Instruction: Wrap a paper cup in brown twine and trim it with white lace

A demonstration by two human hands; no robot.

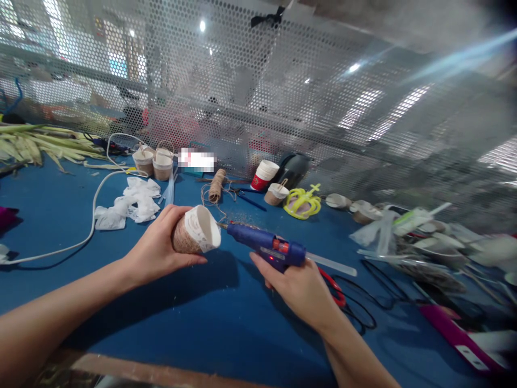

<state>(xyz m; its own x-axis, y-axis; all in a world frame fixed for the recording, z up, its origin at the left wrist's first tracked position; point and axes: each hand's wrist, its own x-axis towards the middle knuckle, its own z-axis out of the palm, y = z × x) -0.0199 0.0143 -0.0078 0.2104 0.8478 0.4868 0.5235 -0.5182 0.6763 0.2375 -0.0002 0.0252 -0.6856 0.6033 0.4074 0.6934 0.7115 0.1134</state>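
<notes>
My left hand (161,248) is wrapped round a paper cup (197,231), tilted with its mouth toward the right. Brown twine covers the cup's lower part, and a whitish band runs below the rim. In my right hand (301,285) is a blue glue gun (262,242) with a small red light lit and a clear glue stick (333,264) out of its back. The gun's nozzle points left, close to the cup's rim; whether it touches, I cannot tell. Behind the cup stands a twine spool (217,186), with loose strands around it.
Twine-wrapped cups (163,166), white crumpled pieces (135,202), a white cable (95,205) and pale husks (40,143) lie at left. Stacked paper cups (265,175) and a yellow crown-shaped piece (302,203) sit behind. Black cords (363,302) and cluttered materials (436,248) occupy the right.
</notes>
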